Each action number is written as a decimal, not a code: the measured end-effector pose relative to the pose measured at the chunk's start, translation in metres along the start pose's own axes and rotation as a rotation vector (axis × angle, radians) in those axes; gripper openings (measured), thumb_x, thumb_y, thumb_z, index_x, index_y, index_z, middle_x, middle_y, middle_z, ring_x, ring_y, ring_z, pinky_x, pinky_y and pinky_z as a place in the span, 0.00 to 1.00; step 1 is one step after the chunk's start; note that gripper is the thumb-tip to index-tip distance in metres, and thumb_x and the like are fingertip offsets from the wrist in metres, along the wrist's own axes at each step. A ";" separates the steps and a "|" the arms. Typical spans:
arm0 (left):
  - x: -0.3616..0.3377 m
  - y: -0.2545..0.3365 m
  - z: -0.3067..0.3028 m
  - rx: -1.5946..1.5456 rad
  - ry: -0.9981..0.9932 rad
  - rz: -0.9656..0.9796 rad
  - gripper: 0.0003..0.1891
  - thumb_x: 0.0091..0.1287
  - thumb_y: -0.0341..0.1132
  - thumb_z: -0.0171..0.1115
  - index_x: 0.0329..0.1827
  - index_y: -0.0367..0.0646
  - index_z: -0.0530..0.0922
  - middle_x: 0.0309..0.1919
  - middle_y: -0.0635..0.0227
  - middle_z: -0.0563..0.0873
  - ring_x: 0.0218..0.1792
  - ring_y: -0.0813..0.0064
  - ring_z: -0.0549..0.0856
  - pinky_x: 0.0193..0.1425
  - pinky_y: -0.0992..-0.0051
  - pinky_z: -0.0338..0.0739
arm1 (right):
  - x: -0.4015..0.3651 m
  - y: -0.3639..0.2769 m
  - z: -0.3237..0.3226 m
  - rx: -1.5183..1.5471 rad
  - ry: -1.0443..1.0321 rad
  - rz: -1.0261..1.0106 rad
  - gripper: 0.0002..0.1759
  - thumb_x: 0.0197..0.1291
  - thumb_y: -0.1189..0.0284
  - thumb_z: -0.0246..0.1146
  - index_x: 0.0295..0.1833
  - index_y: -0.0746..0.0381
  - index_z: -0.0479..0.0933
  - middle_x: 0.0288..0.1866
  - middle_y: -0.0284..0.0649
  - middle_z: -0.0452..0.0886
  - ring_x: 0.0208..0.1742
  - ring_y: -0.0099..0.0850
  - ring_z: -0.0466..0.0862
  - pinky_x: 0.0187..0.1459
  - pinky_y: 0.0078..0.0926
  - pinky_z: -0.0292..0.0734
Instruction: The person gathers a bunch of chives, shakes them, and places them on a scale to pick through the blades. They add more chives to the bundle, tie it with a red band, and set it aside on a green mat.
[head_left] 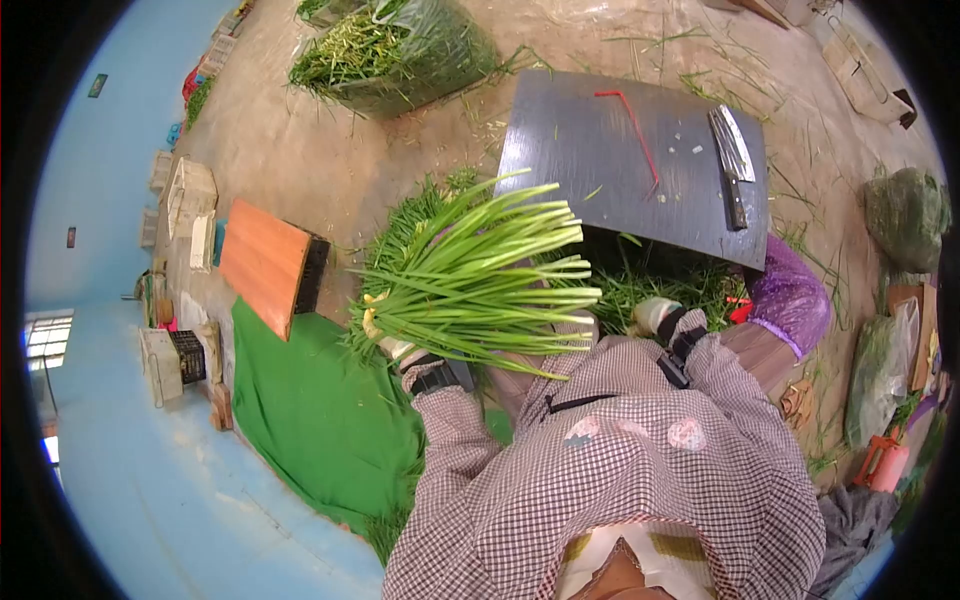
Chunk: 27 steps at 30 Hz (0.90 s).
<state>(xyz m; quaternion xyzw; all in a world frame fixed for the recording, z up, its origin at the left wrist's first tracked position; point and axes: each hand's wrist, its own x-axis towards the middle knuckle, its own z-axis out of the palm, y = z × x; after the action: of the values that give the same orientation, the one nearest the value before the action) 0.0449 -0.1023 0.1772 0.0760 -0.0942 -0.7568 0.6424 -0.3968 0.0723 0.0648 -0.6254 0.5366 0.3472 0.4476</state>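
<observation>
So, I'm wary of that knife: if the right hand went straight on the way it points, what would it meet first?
Probably the loose greens just ahead of the right hand, then the dark board; depth is unclear. The knife lies farther off on top of it.

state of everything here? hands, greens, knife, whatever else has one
left hand: shut round the base of the bunch of long green stalks
bunch of long green stalks: held up, tips fanned out
right hand: gloved, low beside the bunch; grip unclear
steel cleaver with dark handle: lying flat on the dark grey board, untouched
thin red band: lying loose on that board
clear plastic bag of greens: open, full
</observation>
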 end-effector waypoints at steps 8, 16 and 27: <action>0.018 0.019 -0.015 0.345 0.200 0.025 0.16 0.72 0.46 0.56 0.46 0.44 0.83 0.42 0.60 0.87 0.40 0.60 0.87 0.45 0.52 0.85 | -0.105 -0.048 -0.090 1.361 0.543 -0.875 0.27 0.75 0.55 0.60 0.65 0.67 0.76 0.57 0.43 0.84 0.55 0.32 0.84 0.58 0.30 0.79; 0.003 0.027 -0.025 0.086 0.201 0.024 0.14 0.72 0.43 0.58 0.50 0.45 0.85 0.41 0.60 0.88 0.39 0.60 0.87 0.45 0.51 0.85 | -0.109 -0.049 -0.070 1.738 0.752 -0.635 0.11 0.73 0.66 0.61 0.47 0.62 0.83 0.29 0.26 0.77 0.28 0.15 0.71 0.29 0.12 0.65; 0.006 0.021 0.014 0.053 0.230 -0.048 0.12 0.73 0.44 0.58 0.40 0.46 0.83 0.31 0.67 0.84 0.29 0.69 0.82 0.39 0.59 0.82 | -0.089 -0.082 -0.061 1.652 0.529 -0.890 0.14 0.72 0.68 0.64 0.55 0.67 0.82 0.47 0.34 0.84 0.42 0.23 0.80 0.45 0.23 0.78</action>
<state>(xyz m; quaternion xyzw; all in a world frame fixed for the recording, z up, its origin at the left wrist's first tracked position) 0.0612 -0.1111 0.1958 0.1813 -0.0382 -0.7555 0.6284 -0.3350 0.0495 0.1837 -0.3180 0.4090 -0.4910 0.7003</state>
